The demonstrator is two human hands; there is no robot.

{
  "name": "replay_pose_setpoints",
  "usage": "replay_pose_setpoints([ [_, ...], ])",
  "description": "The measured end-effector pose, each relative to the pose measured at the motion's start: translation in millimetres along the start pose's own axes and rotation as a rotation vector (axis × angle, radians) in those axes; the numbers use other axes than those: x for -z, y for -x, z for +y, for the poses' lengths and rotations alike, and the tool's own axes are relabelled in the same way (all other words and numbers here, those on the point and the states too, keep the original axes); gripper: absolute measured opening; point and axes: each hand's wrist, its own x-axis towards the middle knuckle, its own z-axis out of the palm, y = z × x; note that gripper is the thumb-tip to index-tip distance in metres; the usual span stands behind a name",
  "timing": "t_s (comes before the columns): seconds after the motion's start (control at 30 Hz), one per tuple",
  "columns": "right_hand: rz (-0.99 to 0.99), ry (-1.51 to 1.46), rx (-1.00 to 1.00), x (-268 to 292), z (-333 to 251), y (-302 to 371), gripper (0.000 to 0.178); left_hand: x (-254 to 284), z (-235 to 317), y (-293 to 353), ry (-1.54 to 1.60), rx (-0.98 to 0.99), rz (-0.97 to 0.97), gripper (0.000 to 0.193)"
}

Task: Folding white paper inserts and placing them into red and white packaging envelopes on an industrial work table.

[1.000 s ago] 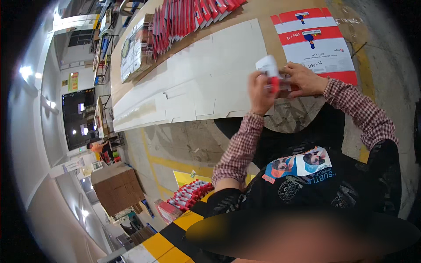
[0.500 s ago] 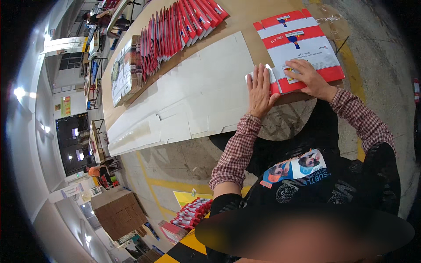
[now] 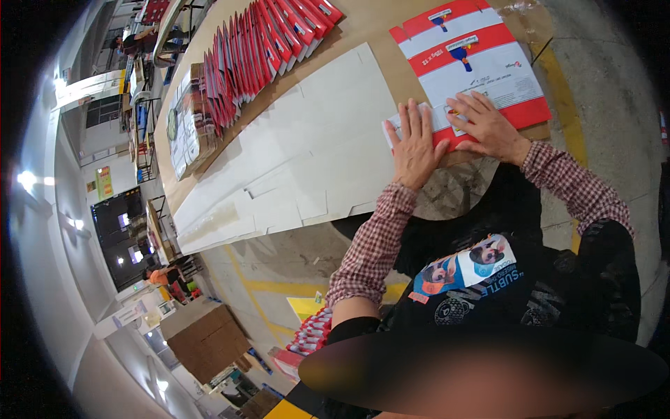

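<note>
On the table (image 3: 370, 28), the right hand (image 3: 490, 127) partly hides a carton (image 3: 480, 77).

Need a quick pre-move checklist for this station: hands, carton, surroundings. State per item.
1. Left hand palm-down, fingers extended, gripping nothing: ok.
2. Right hand palm-down on the red-and-white carton, fingers extended: ok.
3. Carton lying flattened on the table, not standing up as a box: ok.
4. Piece under the left hand joined to the carton: cannot tell, the hands cover part of it.
5. Fanned row of red packets apart from both hands: ok.
6. Wrapped bundle beside the packets, away from both hands: ok.
</note>
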Motion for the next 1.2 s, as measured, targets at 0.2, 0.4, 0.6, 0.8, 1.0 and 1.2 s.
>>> replay_pose_setpoints([
  [0.2, -0.071, -0.203, -0.01, 14, 13, 2, 0.045, -9, 4, -14, -0.008, 0.051, 0.055, 0.057],
  [0.4, 0.735, -1.23, -1.102, 62, 46, 76, 0.047, -11, -3, -15, 0.133, 0.092, 0.175, 0.055],
  [0.6, 1.216, -1.86, -0.843, 51, 28, 70, 0.054, -29, 57, -43, 0.319, 0.091, 0.198, 0.062],
  [0.8, 0.903, -1.107, -0.817, 11, -9, 19, 0.054, -14, 94, -68, 0.83, 0.117, 0.4, 0.062],
  [1.0, 0.191, -1.255, -0.498, 76, 174, -22, 0.058, 54, 58, -11, 0.691, -0.007, 0.423, 0.06],
  [1.2, -0.248, -0.627, -0.644, 143, 325, -174, 0.069, 44, -3, 75, 0.239, 0.274, -0.061, 0.084],
])
